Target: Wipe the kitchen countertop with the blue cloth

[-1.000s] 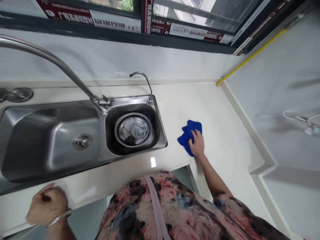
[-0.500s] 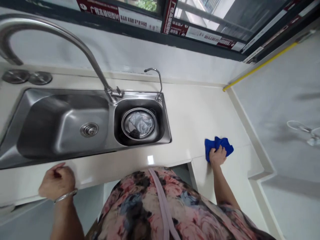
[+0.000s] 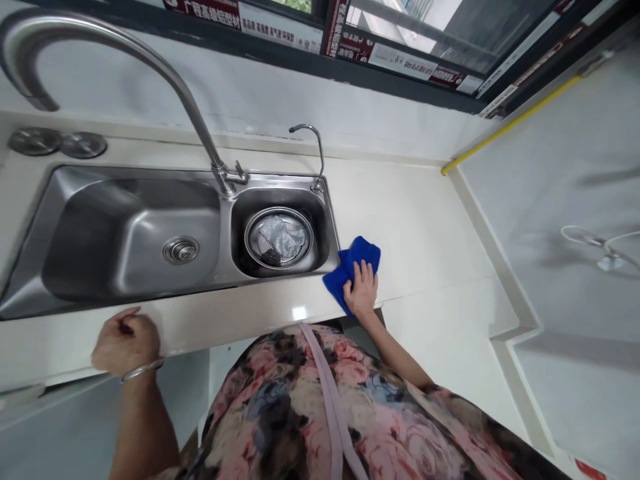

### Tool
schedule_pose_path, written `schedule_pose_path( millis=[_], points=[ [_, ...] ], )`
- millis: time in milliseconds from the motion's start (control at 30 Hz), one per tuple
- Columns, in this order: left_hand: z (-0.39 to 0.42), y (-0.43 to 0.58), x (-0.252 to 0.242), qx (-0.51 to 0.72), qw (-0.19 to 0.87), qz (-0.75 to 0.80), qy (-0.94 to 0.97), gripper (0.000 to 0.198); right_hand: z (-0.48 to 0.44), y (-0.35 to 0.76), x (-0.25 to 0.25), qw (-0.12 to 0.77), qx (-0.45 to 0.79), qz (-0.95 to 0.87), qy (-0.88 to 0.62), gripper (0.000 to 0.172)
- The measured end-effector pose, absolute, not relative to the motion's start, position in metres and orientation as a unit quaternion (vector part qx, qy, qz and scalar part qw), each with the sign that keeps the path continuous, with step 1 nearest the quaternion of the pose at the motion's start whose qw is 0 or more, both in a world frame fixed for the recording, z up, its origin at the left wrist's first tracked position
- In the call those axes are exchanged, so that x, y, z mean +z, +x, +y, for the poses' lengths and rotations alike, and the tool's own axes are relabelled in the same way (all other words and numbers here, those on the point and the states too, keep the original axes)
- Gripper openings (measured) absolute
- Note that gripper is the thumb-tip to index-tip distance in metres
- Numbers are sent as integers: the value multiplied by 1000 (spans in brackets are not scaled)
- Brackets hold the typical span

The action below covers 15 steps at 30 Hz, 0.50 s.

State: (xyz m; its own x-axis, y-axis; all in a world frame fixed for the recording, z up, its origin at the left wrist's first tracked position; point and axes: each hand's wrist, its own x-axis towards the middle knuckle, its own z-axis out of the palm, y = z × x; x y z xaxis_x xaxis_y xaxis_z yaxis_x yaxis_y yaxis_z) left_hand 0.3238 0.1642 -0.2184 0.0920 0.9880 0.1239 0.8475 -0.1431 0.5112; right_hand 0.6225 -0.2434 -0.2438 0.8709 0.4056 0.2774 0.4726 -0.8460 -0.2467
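Note:
My right hand [image 3: 363, 291] presses a bunched blue cloth [image 3: 354, 267] onto the cream countertop [image 3: 410, 227], with fingers spread over it. The cloth lies at the right front corner of the small sink basin [image 3: 325, 260], close to its rim. At the counter's front edge, below the large basin [image 3: 135, 247], rests my left hand [image 3: 127, 341]. Its fingers are curled in, and I see nothing in them. A silver bangle [image 3: 142, 371] circles that wrist.
A perforated steel bowl [image 3: 250, 233] holding crumpled clear plastic and a dark scrubber sits in the small basin. A tall curved faucet [image 3: 190, 107] and a thin small tap [image 3: 321, 157] rise behind the sink. Two round steel lids [image 3: 83, 145] lie at the back left.
My right hand has slid the blue cloth leftward across the counter, from near the right wall to the small basin's edge. My left hand stays at the counter edge. The view has shifted slightly.

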Motion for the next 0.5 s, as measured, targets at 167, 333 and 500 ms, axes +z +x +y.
schedule_pose_path(
  millis=[167,333,500],
  points=[
    [164,322,-220,225,161,630,725,42,-187,579,-234,177,-18,-338,-924,66],
    [165,320,-223,230,155,619,735,42,-169,566,-227,166,44,-440,-881,62],
    [168,319,-233,243,135,630,725,41,-263,597,-226,194,-7,-533,-823,59]
  ],
)
